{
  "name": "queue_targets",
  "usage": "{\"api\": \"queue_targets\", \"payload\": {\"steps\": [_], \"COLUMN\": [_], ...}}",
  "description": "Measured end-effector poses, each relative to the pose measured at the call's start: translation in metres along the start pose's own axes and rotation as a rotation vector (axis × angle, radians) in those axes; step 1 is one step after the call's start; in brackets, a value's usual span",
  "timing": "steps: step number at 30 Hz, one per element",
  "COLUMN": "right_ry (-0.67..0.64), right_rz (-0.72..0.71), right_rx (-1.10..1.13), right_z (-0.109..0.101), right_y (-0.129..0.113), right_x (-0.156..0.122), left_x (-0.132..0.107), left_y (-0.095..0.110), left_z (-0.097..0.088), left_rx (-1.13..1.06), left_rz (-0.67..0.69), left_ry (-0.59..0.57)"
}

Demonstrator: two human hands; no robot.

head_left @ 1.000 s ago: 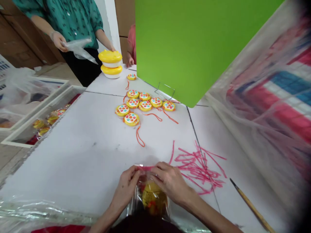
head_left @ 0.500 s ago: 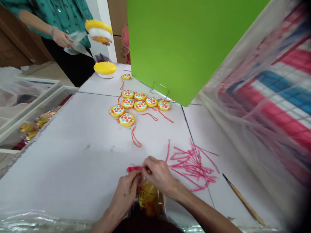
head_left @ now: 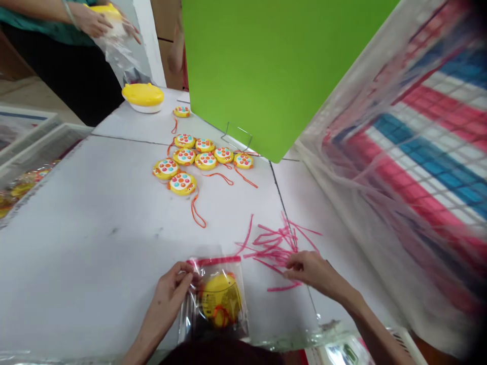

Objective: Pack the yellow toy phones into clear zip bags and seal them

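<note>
A clear plastic bag [head_left: 243, 324] with a red band along its top lies at the table's near edge. Inside it shows a yellow toy [head_left: 218, 299] with dark print and an orange cord. My left hand [head_left: 171, 291] pinches the bag's upper left corner. To the right, my right hand [head_left: 314, 274] hovers over or touches a loose heap of thin pink strips [head_left: 272, 248]. Its fingers are curled together, and what is between them, if anything, is hidden. One pink strip lies just below those fingertips.
Several yellow turtle-like toys [head_left: 182, 183] with coloured dots and orange cords lie beyond. A green board [head_left: 281, 66] stands behind them. A yellow-lidded container [head_left: 143, 96] sits far left, near a co-worker's hands [head_left: 93, 23]. Plastic-draped wire racking [head_left: 437, 142] lines the right.
My right hand has left the bag and moved right to the pink strips. The bag now lies flatter, its red band in view. A co-worker has brought a yellow container and plastic bag together.
</note>
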State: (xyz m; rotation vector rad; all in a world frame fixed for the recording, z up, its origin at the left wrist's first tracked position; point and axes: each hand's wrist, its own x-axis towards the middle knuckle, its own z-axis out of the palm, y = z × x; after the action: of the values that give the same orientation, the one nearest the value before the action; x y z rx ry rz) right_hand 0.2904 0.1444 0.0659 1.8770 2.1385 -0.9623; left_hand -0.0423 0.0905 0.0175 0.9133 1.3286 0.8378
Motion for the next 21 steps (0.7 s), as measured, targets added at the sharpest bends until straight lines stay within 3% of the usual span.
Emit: {"api": "queue_targets", "payload": {"steps": [2, 7, 10, 12, 18, 21], "right_ry": [-0.107, 0.269, 0.199, 0.214, 0.505, 0.586], "right_rz": [-0.159, -0.213, -0.252, -0.268, -0.23, -0.208], "right_rx": [0.07, 0.076, 0.057, -0.022, -0.017, -0.016], "right_z": [0.003, 0.011, 0.014, 0.014, 0.01, 0.01], "right_y": [-0.023, -0.058, -0.069, -0.075, -0.069, -0.063], "right_x": [-0.002, 0.017, 0.026, 0.028, 0.029, 0.027], "left_x": [-0.001, -0.004, -0.004, -0.005, -0.004, -0.004], "left_y": [0.001, 0.003, 0.005, 0.006, 0.007, 0.005], "left_z": [0.001, 0.004, 0.005, 0.006, 0.006, 0.006], "left_rx": [0.001, -0.077, -0.11, -0.114, -0.118, -0.14], "left_rz": [-0.003, -0.023, -0.019, -0.02, -0.031, -0.041], "left_ry": [0.002, 0.005, 0.01, 0.014, -0.017, -0.021]}}
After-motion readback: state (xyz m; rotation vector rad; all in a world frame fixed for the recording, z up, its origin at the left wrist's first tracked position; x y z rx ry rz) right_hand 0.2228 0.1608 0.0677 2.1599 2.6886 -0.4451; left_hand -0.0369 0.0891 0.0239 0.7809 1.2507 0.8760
